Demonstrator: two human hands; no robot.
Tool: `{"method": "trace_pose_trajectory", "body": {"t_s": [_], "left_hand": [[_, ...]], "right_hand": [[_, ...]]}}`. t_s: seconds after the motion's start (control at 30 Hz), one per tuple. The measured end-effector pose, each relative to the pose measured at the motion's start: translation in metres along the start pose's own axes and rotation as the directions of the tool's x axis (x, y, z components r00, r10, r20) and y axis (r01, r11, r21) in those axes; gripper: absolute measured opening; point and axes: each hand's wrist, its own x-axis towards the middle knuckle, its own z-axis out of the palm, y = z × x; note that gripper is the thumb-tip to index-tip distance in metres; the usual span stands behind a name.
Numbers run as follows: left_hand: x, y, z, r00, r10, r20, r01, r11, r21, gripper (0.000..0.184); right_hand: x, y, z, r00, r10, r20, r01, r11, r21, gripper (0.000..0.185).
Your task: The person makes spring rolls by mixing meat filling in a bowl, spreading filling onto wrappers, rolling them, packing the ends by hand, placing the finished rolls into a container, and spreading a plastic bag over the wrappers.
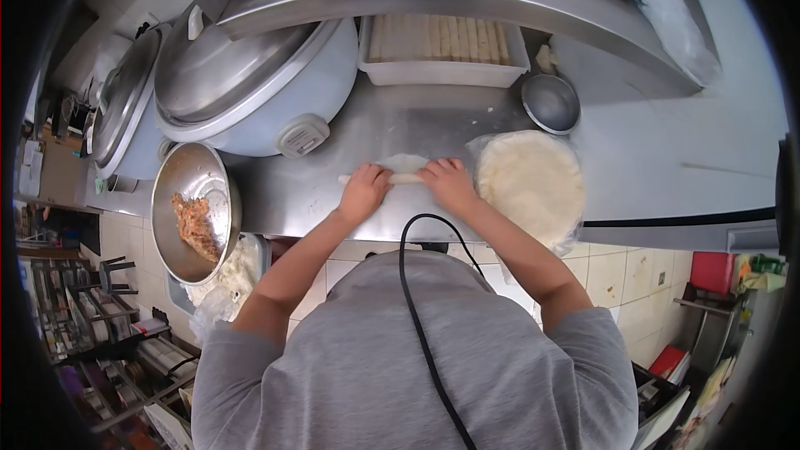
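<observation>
A thin, pale spring roll [406, 177] lies on the steel counter, with a loose flap of its wrapper [407, 162] spread flat just behind it. My left hand [365, 190] has its fingers curled over the roll's left part, and a bit of wrapper sticks out beyond them. Over the right end, my right hand [448, 183] is closed in the same way. What lies inside the roll is hidden. Close to my right hand sits a round stack of wrappers [532, 185] on plastic. Left of my hands, a steel bowl [227, 192] holds orange-brown filling [196, 229].
A white tray [446, 75] with rows of finished rolls stands at the back under a steel shelf [467, 2]. A small metal bowl [551, 104] is right of it. Two large lidded cookers [250, 121] fill the back left. A black cable [408, 283] hangs over my shirt.
</observation>
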Motion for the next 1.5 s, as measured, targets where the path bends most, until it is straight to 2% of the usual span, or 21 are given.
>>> {"method": "trace_pose_trajectory", "body": {"t_s": [0.1,0.17,0.23,0.33,0.37,0.4,0.47,0.53,0.57,0.6,0.63,0.7,0.73,0.8,0.83,0.9,1.03,1.1,1.23,1.3,1.5], "left_hand": [[-0.005,0.011,-0.001,0.999,-0.01,-0.049,0.009,1.0,-0.012,0.034],[-0.006,0.015,0.001,0.996,-0.031,-0.087,0.03,1.0,-0.006,0.036],[-0.007,0.016,0.002,0.994,-0.053,-0.1,0.054,0.998,0.011,0.038],[-0.006,0.015,-0.002,0.995,-0.077,-0.07,0.077,0.997,-0.008,0.038],[-0.006,0.014,-0.003,0.994,-0.082,-0.071,0.081,0.997,-0.007,0.038],[-0.007,0.011,-0.003,0.993,-0.077,-0.085,0.076,0.997,-0.014,0.037],[-0.01,0.003,-0.006,0.991,-0.086,-0.101,0.085,0.996,-0.014,0.037],[-0.017,-0.006,-0.009,0.988,-0.097,-0.123,0.1,0.995,0.016,0.034],[-0.02,-0.01,-0.01,0.985,-0.119,-0.127,0.123,0.992,0.027,0.034],[-0.023,-0.013,-0.01,0.983,-0.124,-0.136,0.128,0.991,0.025,0.033],[-0.026,-0.015,-0.011,0.981,-0.128,-0.144,0.132,0.991,0.022,0.033],[-0.027,-0.016,-0.013,0.982,-0.129,-0.14,0.135,0.99,0.04,0.032],[-0.027,-0.015,-0.013,0.984,-0.109,-0.14,0.117,0.992,0.047,0.031],[-0.029,-0.014,-0.013,0.984,-0.113,-0.14,0.121,0.991,0.05,0.029],[-0.03,-0.015,-0.014,0.985,-0.108,-0.135,0.116,0.992,0.051,0.028],[-0.034,-0.016,-0.014,0.984,-0.117,-0.136,0.124,0.991,0.047,0.027],[-0.033,-0.016,-0.014,0.979,-0.12,-0.165,0.126,0.992,0.026,0.026],[-0.033,-0.015,-0.015,0.979,-0.122,-0.162,0.128,0.991,0.029,0.025],[-0.033,-0.014,-0.017,0.979,-0.116,-0.17,0.123,0.992,0.033,0.024],[-0.032,-0.015,-0.017,0.98,-0.113,-0.165,0.121,0.992,0.04,0.024],[-0.035,-0.014,-0.019,0.977,-0.104,-0.184,0.109,0.994,0.021,0.027]], "right_hand": [[-0.002,0.015,-0.046,0.997,0.071,0.04,-0.068,0.995,-0.078,0.037],[0.001,0.074,-0.066,0.947,0.287,-0.144,-0.283,0.958,0.047,0.041],[-0.003,0.125,-0.095,0.844,0.469,-0.26,-0.497,0.867,-0.05,0.055],[-0.019,0.18,-0.108,0.801,0.566,-0.198,-0.599,0.765,-0.236,0.072],[-0.02,0.186,-0.114,0.719,0.694,0.049,-0.635,0.683,-0.362,0.077],[-0.018,0.19,-0.119,0.558,0.785,0.268,-0.619,0.609,-0.495,0.082],[-0.019,0.187,-0.123,0.554,0.77,0.316,-0.605,0.633,-0.483,0.088],[-0.014,0.177,-0.125,0.629,0.76,0.163,-0.685,0.641,-0.347,0.074],[-0.01,0.168,-0.122,0.645,0.744,0.174,-0.67,0.66,-0.339,0.074],[-0.002,0.151,-0.118,0.771,0.628,0.1,-0.62,0.778,-0.105,0.066],[0.006,0.132,-0.112,0.857,0.515,-0.009,-0.51,0.851,0.127,0.057],[0.028,0.08,-0.086,0.974,0.219,0.059,-0.226,0.918,0.327,0.045],[0.036,0.061,-0.059,0.982,0.066,0.179,-0.12,0.942,0.313,0.045],[0.057,0.016,-0.057,0.885,-0.143,0.443,0.031,0.968,0.251,0.056],[0.056,0.018,-0.051,0.883,-0.151,0.444,0.037,0.966,0.255,0.056],[0.047,0.033,-0.035,0.83,-0.338,0.444,0.23,0.932,0.279,0.071],[0.034,0.067,-0.03,0.762,-0.425,0.489,0.372,0.905,0.207,0.077],[0.046,0.058,-0.005,0.756,-0.526,0.389,0.479,0.85,0.219,0.079],[0.1,-0.009,0.015,0.757,-0.542,0.366,0.452,0.838,0.307,0.079],[0.114,-0.02,0.001,0.683,-0.544,0.487,0.491,0.836,0.245,0.08],[0.035,0.071,-0.033,0.715,-0.526,0.461,0.451,0.85,0.271,0.079]]}}
